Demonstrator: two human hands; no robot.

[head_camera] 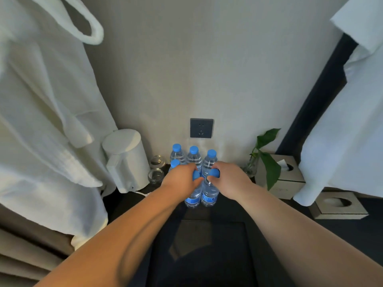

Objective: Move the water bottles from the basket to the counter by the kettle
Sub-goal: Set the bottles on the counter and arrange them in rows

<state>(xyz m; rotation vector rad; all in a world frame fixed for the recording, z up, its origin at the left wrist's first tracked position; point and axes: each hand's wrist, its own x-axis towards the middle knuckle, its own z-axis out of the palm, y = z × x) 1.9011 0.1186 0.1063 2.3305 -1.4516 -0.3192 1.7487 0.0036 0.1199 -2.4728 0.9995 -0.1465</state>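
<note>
So the dark counter [228, 214] is pretty boxed in at the back. The wall is right behind it. A white kettle [126, 160] sits on the left with two little glass jars [155, 175] just beside it, and a plant [267, 160] plus a tissue box [284, 177] sit on the right. A white robe [51, 121] hangs down on the left side, near the kettle. The only real open room is the stretch of counter in front, toward the person.

Four bottles [194, 155] stand bunched by the wall under the outlet [201, 128], between the jars and the plant. Just in front are two more, upright, side by side and touching: the left bottle [191, 200] and the right bottle [208, 198]. The left hand [182, 180] is curled over the left bottle's blue cap and the right hand [230, 181] over the right bottle's cap, fingers wrapped round. Both bases look down at the counter, though I can't tell if they're fully set down.
</note>
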